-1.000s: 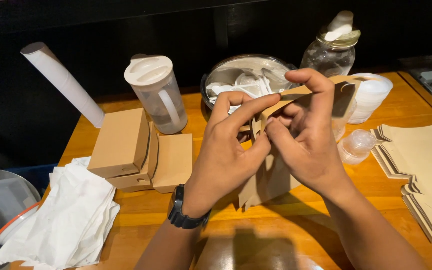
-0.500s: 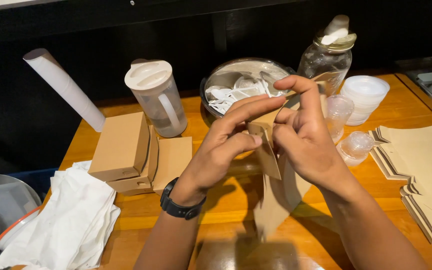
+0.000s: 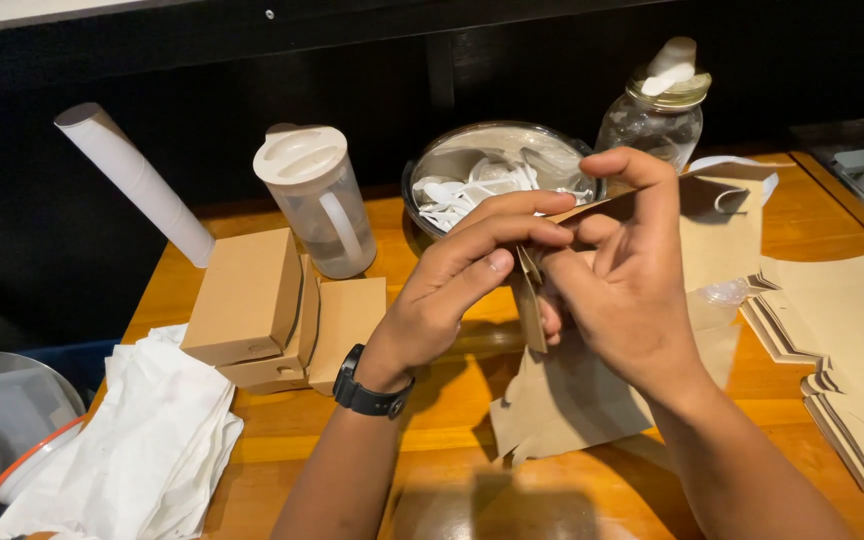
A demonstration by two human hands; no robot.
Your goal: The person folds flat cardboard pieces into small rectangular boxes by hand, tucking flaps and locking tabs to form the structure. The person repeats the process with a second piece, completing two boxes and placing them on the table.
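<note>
Both hands hold one brown cardboard cut-out (image 3: 572, 400) above the wooden table (image 3: 432, 460). My left hand (image 3: 457, 285), with a black watch on its wrist, pinches a folded flap of the cut-out between thumb and fingers. My right hand (image 3: 622, 270) grips the same sheet from the right, fingers curled over its upper edge. The sheet's lower part hangs down to the tabletop. Just to the right lies a stack of flat cardboard cut-outs (image 3: 852, 350).
Folded brown boxes (image 3: 252, 295) sit at the left by a pile of white napkins (image 3: 137, 450). Behind stand a lidded plastic pitcher (image 3: 317, 200), a white tube (image 3: 132, 180), a metal bowl of white plastic cutlery (image 3: 482, 170) and a glass jar (image 3: 657, 115).
The cardboard sheet has been turned and folded between the hands. Both hands have dropped slightly and the sheet's lower part now hangs to the table.
</note>
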